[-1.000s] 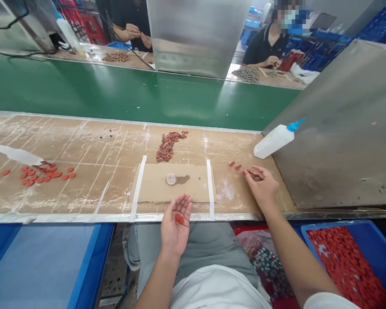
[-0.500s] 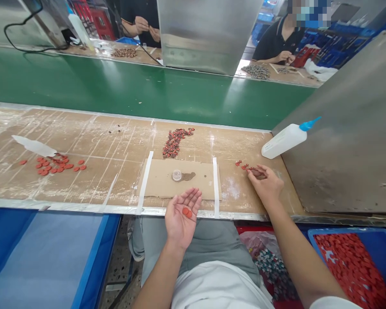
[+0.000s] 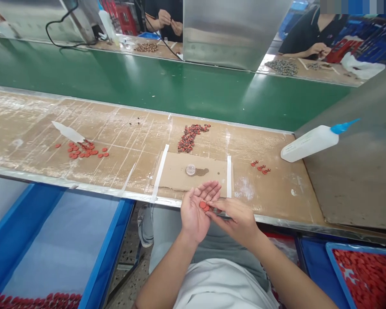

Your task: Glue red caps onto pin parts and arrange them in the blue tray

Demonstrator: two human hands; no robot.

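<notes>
My left hand (image 3: 196, 214) is palm up in front of the cardboard mat, fingers stretched out, bearing a few small red discs (image 3: 204, 206). Over this palm my right hand (image 3: 236, 216) has its thumb and fingers pinched together at the discs; what lies between the fingertips is partly hidden. On the cardboard mat (image 3: 209, 182) stands a small clear round pot (image 3: 191, 170), beside a dark stain. Behind the mat is a pile of small red-and-dark pieces (image 3: 191, 137). To its right lie a few red discs with small pieces attached (image 3: 261, 168).
A white bottle with a blue nozzle (image 3: 310, 143) leans at the right by a metal panel (image 3: 357, 150). Loose red discs (image 3: 86, 150) lie at left by a white spatula-like piece (image 3: 67, 131). Blue trays (image 3: 337, 262) hold red parts below. Co-workers sit across the green belt (image 3: 148, 86).
My right hand has left the row of red pieces at right and come to the discs over my left palm. The row now lies uncovered. The view has shifted left.
</notes>
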